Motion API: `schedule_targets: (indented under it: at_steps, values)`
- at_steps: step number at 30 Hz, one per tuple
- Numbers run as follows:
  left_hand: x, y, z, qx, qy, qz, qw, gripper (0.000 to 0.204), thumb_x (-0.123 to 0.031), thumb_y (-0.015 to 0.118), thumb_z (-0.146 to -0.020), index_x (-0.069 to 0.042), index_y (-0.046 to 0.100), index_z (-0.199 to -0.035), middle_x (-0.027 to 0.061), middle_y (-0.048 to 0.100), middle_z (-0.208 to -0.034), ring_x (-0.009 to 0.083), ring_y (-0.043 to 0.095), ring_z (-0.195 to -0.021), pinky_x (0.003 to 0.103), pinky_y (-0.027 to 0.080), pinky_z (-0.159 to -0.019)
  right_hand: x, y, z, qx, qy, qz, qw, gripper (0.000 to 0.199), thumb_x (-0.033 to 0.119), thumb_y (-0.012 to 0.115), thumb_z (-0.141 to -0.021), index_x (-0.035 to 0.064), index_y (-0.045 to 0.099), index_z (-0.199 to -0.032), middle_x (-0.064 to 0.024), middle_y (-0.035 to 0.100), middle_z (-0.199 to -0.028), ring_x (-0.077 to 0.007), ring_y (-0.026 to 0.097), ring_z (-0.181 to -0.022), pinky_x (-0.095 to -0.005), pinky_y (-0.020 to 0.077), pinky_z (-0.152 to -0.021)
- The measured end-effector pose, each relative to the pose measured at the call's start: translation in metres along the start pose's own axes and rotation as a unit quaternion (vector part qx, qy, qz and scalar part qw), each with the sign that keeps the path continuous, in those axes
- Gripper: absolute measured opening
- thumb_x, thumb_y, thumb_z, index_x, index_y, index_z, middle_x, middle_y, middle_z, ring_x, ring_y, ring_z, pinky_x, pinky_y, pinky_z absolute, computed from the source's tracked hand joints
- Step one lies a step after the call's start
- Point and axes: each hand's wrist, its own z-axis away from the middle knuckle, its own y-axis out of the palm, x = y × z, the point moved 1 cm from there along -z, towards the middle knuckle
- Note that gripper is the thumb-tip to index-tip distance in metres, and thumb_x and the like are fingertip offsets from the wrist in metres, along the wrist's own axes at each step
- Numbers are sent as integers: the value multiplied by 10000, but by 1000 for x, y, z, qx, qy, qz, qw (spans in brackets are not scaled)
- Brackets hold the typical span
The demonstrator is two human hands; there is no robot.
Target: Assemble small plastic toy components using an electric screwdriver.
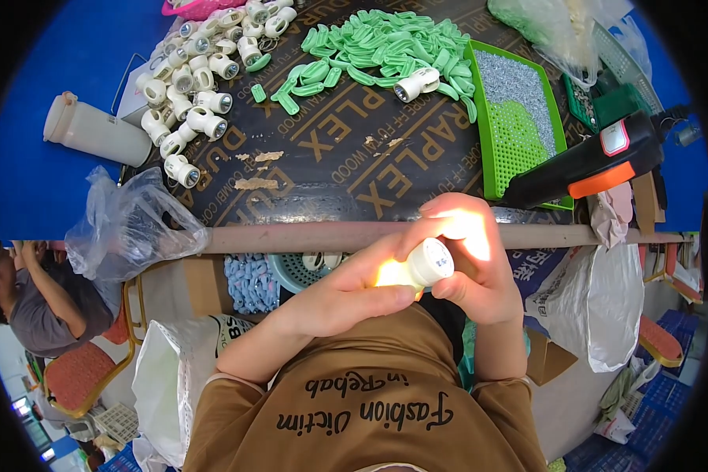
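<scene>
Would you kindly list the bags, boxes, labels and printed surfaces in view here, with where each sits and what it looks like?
Clear plastic bag: crumpled, at the table's left edge.
Clear plastic bag: top right, above the green tray.
White sack: below the table, left of the person.
White sack: below the table, right.
Cardboard box: brown, under the right sack.
Label: white, red-edged, on the black-and-orange power tool.
Table board: dark with gold lettering.

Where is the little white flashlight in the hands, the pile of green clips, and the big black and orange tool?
little white flashlight (pixel 430 263): head view, on its round white end cap.
pile of green clips (pixel 385 47): head view, on the middle of the heap.
black and orange tool (pixel 586 167): head view, on its black body.
</scene>
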Motion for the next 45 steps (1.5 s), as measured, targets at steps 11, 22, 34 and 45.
schedule_targets:
  at_steps: [11, 22, 34, 45]
  values:
    - [2, -5, 2, 40, 33, 34, 998, 523, -122, 490, -865, 4, 259, -1317, 38, 429, -1152, 104, 418, -1048, 252, 340, -886, 2, 7, -5, 18, 19, -86, 996, 568, 98, 634, -766, -7, 312, -1221, -94, 529, -945, -148, 531, -868, -269, 416, -773]
    - [2, -4, 3, 17, 8, 75, 997, 684, -259, 554, -786, 15, 225, -1319, 22, 443, -943, 68, 383, -662, 184, 301, -550, -2, 14, -4, -7, 44, -92, 995, 602, 115, 653, -757, -2, 308, -1235, -105, 545, -951, -151, 537, -857, -274, 428, -770]
    - [3, -5, 5, 23, 28, 77, 996, 679, -245, 553, -777, 7, 243, -1326, 22, 456, -883, 68, 376, -623, 187, 278, -517, -3, 13, 0, -12, 37, -20, 999, 538, 93, 644, -743, 5, 371, -1198, -141, 430, -1175, -198, 486, -993, -313, 384, -863]
    - [6, -7, 6, 33, 41, 73, 996, 483, -182, 504, -857, -14, 314, -1268, 13, 452, -840, 57, 396, -659, 179, 323, -555, -1, 14, -6, 13, 27, -68, 997, 642, 55, 673, -712, 12, 308, -1238, -94, 540, -950, -147, 531, -865, -274, 417, -777]
